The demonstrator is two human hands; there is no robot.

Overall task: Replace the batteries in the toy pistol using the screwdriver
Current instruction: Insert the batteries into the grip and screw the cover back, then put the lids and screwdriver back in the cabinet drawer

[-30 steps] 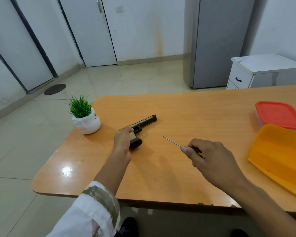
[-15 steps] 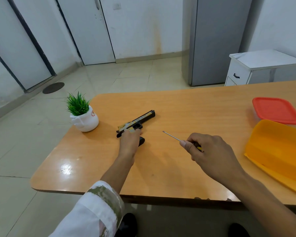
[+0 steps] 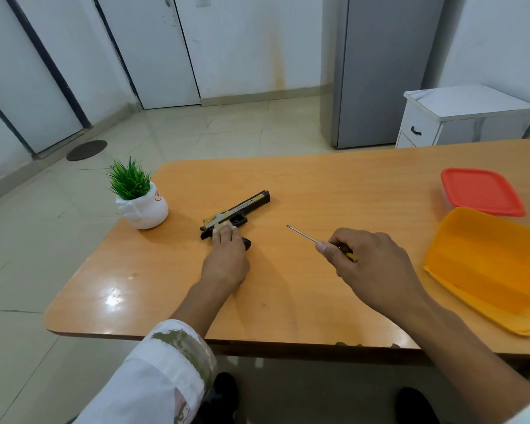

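Fingers [image 3: 224, 232] of left hand [image 3: 227, 261] flat on toy pistol [image 3: 245, 206], right hand [image 3: 367, 264] gripping screwdriver [image 3: 302, 233], shaft pointing to ten o'clock

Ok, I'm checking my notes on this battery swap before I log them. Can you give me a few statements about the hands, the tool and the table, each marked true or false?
1. The right hand grips the screwdriver. True.
2. The screwdriver's tip touches the toy pistol. False: bare table shows between them.
3. The left hand rests on the toy pistol's grip. True.
4. The potted plant stands to the right of the pistol. False: it stands to its left.
5. A red-lidded container sits just beyond the orange tub. True.
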